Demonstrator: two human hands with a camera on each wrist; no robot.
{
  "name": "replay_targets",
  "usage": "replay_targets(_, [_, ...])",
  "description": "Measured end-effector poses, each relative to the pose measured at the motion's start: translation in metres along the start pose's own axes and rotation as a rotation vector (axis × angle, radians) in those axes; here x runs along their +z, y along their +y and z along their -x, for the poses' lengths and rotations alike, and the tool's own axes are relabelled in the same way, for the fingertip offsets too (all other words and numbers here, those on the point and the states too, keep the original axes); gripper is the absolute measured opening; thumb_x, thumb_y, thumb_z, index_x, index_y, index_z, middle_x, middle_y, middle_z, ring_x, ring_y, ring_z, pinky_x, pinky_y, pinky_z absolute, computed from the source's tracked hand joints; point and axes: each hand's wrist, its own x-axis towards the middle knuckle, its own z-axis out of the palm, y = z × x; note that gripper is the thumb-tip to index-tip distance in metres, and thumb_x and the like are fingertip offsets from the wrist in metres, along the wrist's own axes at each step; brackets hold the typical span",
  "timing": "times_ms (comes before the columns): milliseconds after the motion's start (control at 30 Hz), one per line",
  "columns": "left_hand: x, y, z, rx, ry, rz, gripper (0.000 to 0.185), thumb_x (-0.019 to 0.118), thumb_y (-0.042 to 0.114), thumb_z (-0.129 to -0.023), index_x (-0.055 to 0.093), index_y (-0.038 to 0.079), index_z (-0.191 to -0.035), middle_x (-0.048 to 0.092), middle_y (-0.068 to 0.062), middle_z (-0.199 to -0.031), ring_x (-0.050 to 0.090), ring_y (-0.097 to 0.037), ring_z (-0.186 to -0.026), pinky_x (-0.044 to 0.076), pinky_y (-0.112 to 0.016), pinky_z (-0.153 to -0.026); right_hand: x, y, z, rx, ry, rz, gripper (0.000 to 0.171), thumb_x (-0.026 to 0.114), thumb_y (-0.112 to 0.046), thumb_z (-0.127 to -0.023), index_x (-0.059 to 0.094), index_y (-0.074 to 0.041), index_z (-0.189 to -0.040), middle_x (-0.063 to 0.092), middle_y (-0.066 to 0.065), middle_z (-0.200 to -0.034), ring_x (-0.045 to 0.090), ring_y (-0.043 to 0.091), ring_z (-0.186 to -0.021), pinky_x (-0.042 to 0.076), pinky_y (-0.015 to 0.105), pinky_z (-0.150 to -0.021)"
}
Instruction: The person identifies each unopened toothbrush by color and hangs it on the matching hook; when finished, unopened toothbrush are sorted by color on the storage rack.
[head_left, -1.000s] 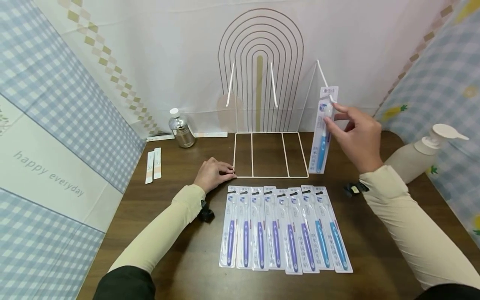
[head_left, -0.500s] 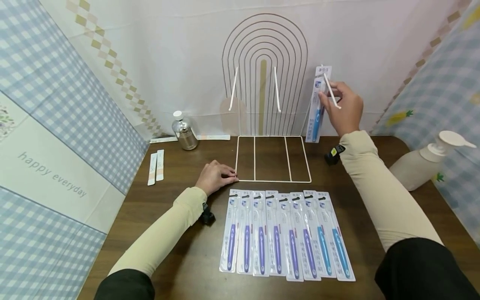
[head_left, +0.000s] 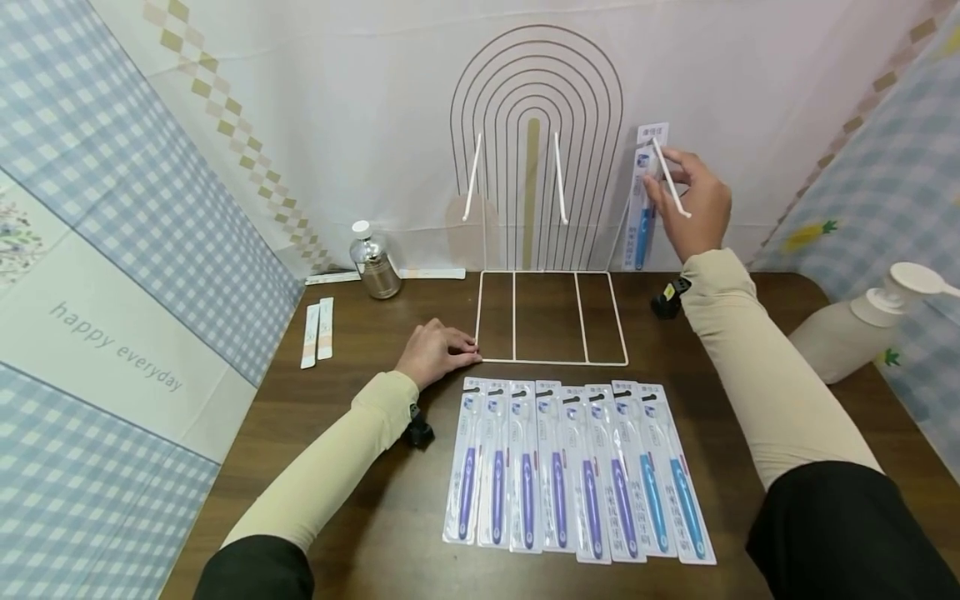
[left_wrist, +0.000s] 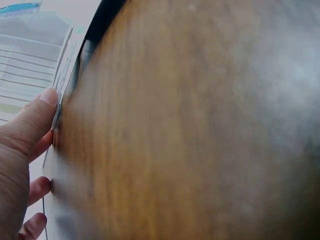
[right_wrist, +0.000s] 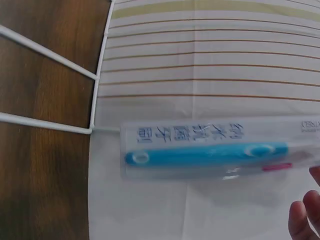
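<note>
Right hand pinching packaged toothbrush at rack hook

We see 2 bare hands — left hand, right hand — each arm in a snug cream sleeve over black cloth; small black wrist devices sit at the cuffs.

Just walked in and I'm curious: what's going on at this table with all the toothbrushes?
A person is working at a dark wooden table. Their right hand holds a blue toothbrush in clear packaging up at the rightmost peg of a white wire display rack. Their left hand rests on the table, touching the rack's front corner. A row of packaged purple and blue toothbrushes lies in front.
</note>
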Motion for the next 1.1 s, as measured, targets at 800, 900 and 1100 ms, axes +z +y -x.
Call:
replay_targets(800, [-0.014,-0.005,0.008,-0.034,0.013,-0.003,0.019,0.085,0.039,-0.091,0.088,0.024,-0.101,0.077,0.012,-0.120,0.059,-0.018,-0.100,0.042,-0.040,-0.087,-0.103,0.039,0.200,-0.039,-0.467,-0.032,0.024,0.083,-0.018,-0.094,0.079,-0.015,-0.118,0.074,0.000,-0.091,0.057,0.012,-0.066,0.043,0.020,-0.058])
replay_targets(900, [-0.014,-0.004,0.008,-0.023,0.005,-0.005,0.020,0.084,0.041,-0.091,0.088,0.025,-0.102,0.077,0.012,-0.121,0.059,-0.018,-0.100,0.042,-0.039,-0.086,-0.101,0.054,0.225,0.033,-0.618,0.042,0.028,0.081,-0.026,-0.097,0.078,-0.014,-0.122,0.071,0.000,-0.088,0.058,0.016,-0.071,0.044,0.025,-0.060])
replay_targets(1100, [-0.013,-0.002,0.011,-0.029,0.003,-0.005,0.021,0.085,0.041,-0.090,0.088,0.025,-0.102,0.077,0.011,-0.120,0.059,-0.018,-0.100,0.041,-0.039,-0.085,-0.098,0.068,0.249,0.106,-0.822,0.108,0.051,0.080,-0.040,-0.096,0.071,-0.007,-0.134,0.061,0.000,-0.088,0.049,0.018,-0.074,0.039,0.032,-0.066])
